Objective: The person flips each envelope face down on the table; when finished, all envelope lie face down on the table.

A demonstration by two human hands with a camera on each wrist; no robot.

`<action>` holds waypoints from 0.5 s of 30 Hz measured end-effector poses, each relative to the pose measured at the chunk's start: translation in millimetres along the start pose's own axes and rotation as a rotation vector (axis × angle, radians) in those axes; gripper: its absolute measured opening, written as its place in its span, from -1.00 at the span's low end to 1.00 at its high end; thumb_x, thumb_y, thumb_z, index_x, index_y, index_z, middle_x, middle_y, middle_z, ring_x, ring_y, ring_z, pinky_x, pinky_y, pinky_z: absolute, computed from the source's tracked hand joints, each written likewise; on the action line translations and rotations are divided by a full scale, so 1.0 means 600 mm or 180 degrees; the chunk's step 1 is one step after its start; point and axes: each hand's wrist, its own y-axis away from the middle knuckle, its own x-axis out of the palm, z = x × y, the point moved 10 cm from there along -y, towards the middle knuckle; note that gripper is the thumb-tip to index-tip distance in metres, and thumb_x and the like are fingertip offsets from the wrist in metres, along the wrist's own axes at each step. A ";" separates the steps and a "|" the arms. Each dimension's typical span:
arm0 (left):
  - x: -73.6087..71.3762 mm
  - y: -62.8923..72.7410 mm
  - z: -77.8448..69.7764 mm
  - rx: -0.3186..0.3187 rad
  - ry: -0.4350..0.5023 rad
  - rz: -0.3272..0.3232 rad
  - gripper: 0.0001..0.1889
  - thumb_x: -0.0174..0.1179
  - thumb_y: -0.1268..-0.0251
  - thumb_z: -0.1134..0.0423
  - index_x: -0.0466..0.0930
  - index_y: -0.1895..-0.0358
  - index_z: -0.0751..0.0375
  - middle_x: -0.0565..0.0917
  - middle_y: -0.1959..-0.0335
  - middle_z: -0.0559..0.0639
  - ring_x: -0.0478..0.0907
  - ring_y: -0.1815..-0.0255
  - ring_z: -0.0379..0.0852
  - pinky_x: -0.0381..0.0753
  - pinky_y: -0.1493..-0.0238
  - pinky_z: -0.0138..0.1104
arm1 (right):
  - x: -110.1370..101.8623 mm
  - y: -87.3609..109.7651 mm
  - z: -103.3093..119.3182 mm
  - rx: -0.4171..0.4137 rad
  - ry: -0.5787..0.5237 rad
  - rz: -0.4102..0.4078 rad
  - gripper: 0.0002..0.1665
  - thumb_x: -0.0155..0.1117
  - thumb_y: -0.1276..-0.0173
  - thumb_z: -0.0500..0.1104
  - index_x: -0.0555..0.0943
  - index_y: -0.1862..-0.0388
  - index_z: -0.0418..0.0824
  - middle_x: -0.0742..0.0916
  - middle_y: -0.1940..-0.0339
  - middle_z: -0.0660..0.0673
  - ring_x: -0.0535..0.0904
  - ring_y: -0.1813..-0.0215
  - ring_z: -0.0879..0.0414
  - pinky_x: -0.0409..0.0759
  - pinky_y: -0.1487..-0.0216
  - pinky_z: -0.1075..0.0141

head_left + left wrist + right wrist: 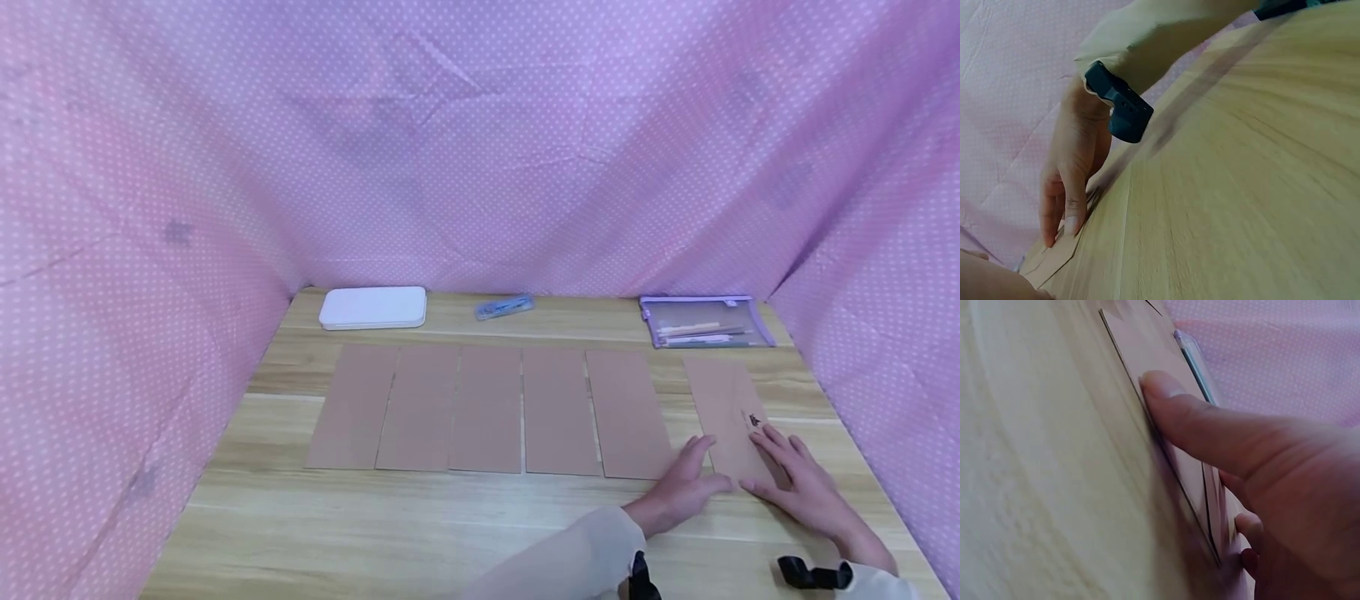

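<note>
A brown kraft-paper rectangle (718, 398) with a small dark print lies at the right of the table in the head view. Beside its near left edge is my left hand (678, 492), its fingers spread and the tips right at the paper. My right hand (804, 493) rests fingertips on the near right part, close to the print, fingers nearly straight. In the right wrist view its thumb (1191, 422) lies flat over the paper's edge, where a second paper edge shows just beyond. The left wrist view catches the right hand (1075, 159) from the side, reaching down onto the paper.
Several similar brown paper rectangles (487, 408) lie side by side across the middle. Along the back are a white flat case (372, 307), a small bluish clear packet (504, 307) and a purple mesh zip pouch (707, 322) holding pens. Pink dotted cloth (480, 150) encloses the table.
</note>
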 end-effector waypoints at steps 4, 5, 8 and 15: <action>0.010 -0.010 0.002 -0.0085 0.0577 -0.0002 -0.25 0.14 -0.19 0.25 0.19 -0.52 -0.02 0.19 -0.59 -0.13 0.11 -0.61 -0.13 0.19 -0.59 -0.14 | 0.000 0.001 -0.001 -0.0036 0.0028 -0.0080 -0.09 0.40 -0.25 -0.22 0.22 -0.49 -0.42 0.06 -0.60 -0.53 -0.26 -0.47 -0.75 -0.23 -0.08 -0.75; 0.012 -0.013 0.002 -0.0078 0.0774 -0.0014 -0.25 0.12 -0.19 0.29 0.18 -0.52 0.01 0.18 -0.60 -0.08 0.09 -0.62 -0.08 0.15 -0.61 -0.09 | 0.001 0.001 -0.002 -0.0029 0.0030 -0.0082 -0.09 0.40 -0.25 -0.21 0.22 -0.49 -0.42 0.06 -0.59 -0.54 -0.27 -0.48 -0.75 -0.24 -0.09 -0.75; 0.017 -0.020 0.003 -0.0058 0.1367 -0.0102 -0.26 0.06 -0.19 0.39 0.18 -0.52 0.11 0.11 -0.63 0.13 0.00 -0.65 0.11 0.01 -0.63 0.09 | 0.002 0.002 -0.004 -0.0006 0.0046 -0.0110 -0.09 0.42 -0.24 -0.20 0.23 -0.49 -0.40 0.10 -0.57 -0.57 -0.25 -0.48 -0.75 -0.24 -0.09 -0.75; 0.020 -0.029 0.006 -0.0050 0.2344 -0.0244 -0.31 -0.02 -0.18 0.45 0.21 -0.48 0.22 0.02 -0.60 0.38 -0.13 -0.64 0.36 -0.12 -0.56 0.32 | 0.005 -0.003 -0.011 0.0075 0.0180 -0.0156 -0.11 0.44 -0.23 -0.14 0.27 -0.46 -0.39 0.13 -0.56 -0.55 -0.18 -0.45 -0.78 -0.13 -0.04 -0.73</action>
